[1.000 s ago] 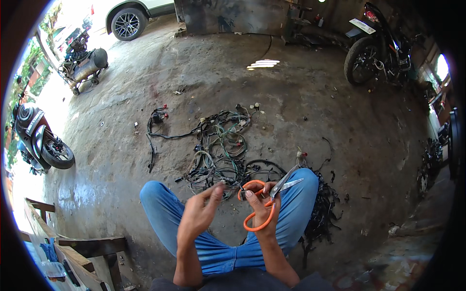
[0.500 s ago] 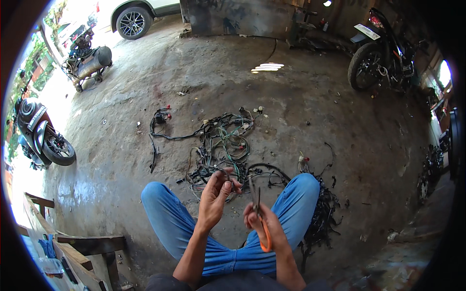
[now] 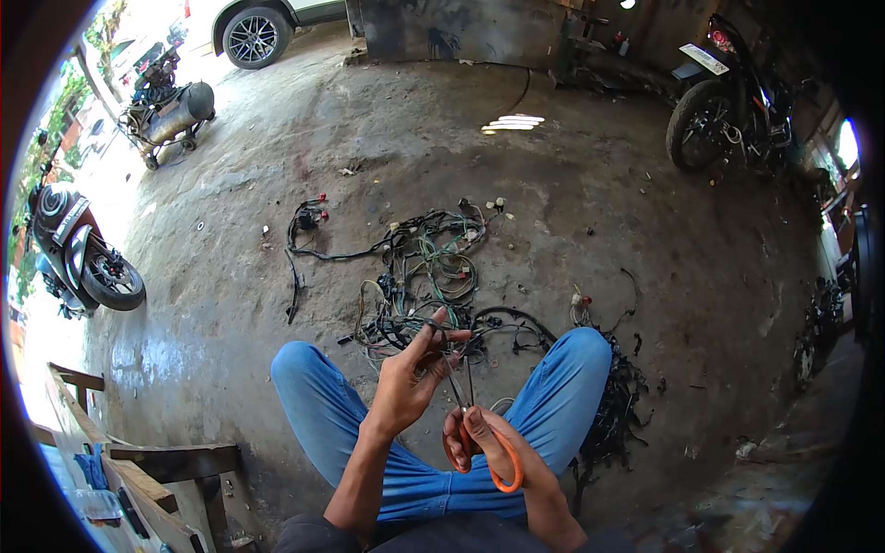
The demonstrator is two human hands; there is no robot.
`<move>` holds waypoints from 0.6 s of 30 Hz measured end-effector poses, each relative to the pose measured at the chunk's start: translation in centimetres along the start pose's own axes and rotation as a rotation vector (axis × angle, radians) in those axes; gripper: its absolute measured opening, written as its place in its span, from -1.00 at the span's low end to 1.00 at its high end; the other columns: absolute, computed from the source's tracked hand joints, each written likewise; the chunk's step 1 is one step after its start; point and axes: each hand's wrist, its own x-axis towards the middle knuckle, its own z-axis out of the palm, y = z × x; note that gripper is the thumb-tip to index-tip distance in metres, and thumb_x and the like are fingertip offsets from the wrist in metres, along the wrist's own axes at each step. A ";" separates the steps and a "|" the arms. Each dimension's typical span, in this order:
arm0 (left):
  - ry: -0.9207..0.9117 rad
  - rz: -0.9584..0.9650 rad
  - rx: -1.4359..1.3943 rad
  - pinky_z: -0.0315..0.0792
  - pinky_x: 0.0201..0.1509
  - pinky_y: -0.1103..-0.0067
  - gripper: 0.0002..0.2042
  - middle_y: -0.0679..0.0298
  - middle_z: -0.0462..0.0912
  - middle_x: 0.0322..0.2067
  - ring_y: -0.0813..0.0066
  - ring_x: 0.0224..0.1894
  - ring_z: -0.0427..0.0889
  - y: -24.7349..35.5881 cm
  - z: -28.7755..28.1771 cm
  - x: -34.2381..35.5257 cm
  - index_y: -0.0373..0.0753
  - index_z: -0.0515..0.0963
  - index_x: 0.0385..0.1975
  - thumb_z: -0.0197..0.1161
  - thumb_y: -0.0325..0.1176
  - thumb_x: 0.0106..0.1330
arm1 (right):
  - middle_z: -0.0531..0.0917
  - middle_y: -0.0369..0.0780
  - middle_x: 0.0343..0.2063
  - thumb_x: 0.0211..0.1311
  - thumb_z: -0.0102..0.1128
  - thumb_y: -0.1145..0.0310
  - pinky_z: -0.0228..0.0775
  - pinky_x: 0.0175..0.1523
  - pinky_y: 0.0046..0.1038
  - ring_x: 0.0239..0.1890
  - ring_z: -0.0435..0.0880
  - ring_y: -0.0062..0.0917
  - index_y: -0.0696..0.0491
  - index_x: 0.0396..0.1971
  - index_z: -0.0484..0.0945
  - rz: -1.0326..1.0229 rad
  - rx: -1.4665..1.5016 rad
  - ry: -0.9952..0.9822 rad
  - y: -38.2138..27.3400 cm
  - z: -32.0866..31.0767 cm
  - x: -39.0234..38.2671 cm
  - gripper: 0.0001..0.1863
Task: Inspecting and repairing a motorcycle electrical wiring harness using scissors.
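My left hand (image 3: 406,387) holds a dark wire at the near end of a tangled wiring harness (image 3: 392,241), its index and middle fingers reaching forward along the strands. In my right hand (image 3: 489,441) is a pair of scissors (image 3: 517,472) with orange handles, my fingers and thumb at the grips. The blades are spread and point up toward the left fingertips, close to the held wire. Whether they touch it is hard to tell. Black, green and pale wires with small connectors make up the harness, spread on the floor beyond my hands.
My jeans-clad knees (image 3: 304,369) frame the work. Black scraps (image 3: 619,405) are heaped beside the right knee. A wooden frame (image 3: 175,461) stands at the lower left. Farther off are two motorcycles (image 3: 111,276) (image 3: 705,124), a wheeled tank (image 3: 180,112) and a car (image 3: 309,11).
The scissors have swung left toward my left hand, and their blades have spread apart. My left index and middle fingers have stretched out further.
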 end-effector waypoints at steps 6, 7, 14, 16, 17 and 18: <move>0.045 0.047 0.245 0.53 0.15 0.54 -0.31 0.22 0.73 0.02 0.44 0.09 0.70 0.7 -0.1 0.0 -0.23 0.19 0.47 0.27 -0.60 0.33 | 0.45 -0.31 -0.50 0.51 -0.28 -0.24 0.34 -0.33 -0.57 -0.48 0.44 -0.62 0.12 -0.19 0.43 0.038 -0.019 0.014 0.2 0.0 -0.3 -0.37; 0.049 0.053 0.266 0.54 0.13 0.54 -0.32 0.22 0.74 0.01 0.43 0.08 0.71 0.8 -0.2 -0.1 -0.23 0.21 0.46 0.28 -0.59 0.33 | 0.45 -0.31 -0.50 0.51 -0.28 -0.24 0.34 -0.33 -0.57 -0.48 0.44 -0.62 0.12 -0.19 0.43 0.031 -0.026 0.007 0.2 -0.1 -0.3 -0.37; 0.041 0.072 0.314 0.56 0.10 0.52 -0.35 0.23 0.74 0.00 0.34 0.08 0.72 1.2 -0.3 -0.3 -0.24 0.25 0.43 0.28 -0.59 0.32 | 0.46 -0.31 -0.51 0.51 -0.23 -0.22 0.35 -0.35 -0.58 -0.49 0.45 -0.63 0.13 -0.18 0.44 0.022 -0.038 0.026 0.2 0.0 -0.3 -0.38; 0.046 0.084 0.319 0.57 0.11 0.53 -0.36 0.22 0.75 -0.02 0.37 0.06 0.73 1.2 -0.3 -0.4 -0.26 0.27 0.41 0.29 -0.59 0.31 | 0.46 -0.32 -0.51 0.51 -0.22 -0.23 0.35 -0.35 -0.58 -0.49 0.45 -0.63 0.13 -0.18 0.44 0.032 -0.050 0.028 0.0 0.2 -0.3 -0.38; 0.049 0.097 0.323 0.57 0.11 0.54 -0.37 0.22 0.76 -0.04 0.40 0.03 0.74 1.2 -0.3 -0.5 -0.27 0.29 0.39 0.30 -0.60 0.30 | 0.46 -0.32 -0.51 0.50 -0.21 -0.24 0.35 -0.36 -0.57 -0.50 0.45 -0.64 0.13 -0.18 0.44 0.042 -0.060 0.032 -0.1 0.2 -0.3 -0.37; 0.051 0.098 0.324 0.57 0.11 0.54 -0.37 0.22 0.76 -0.04 0.40 0.03 0.74 1.2 -0.3 -0.5 -0.27 0.29 0.39 0.30 -0.60 0.30 | 0.46 -0.32 -0.51 0.50 -0.21 -0.24 0.35 -0.36 -0.57 -0.50 0.45 -0.64 0.13 -0.18 0.44 0.042 -0.062 0.031 -0.1 0.2 -0.2 -0.37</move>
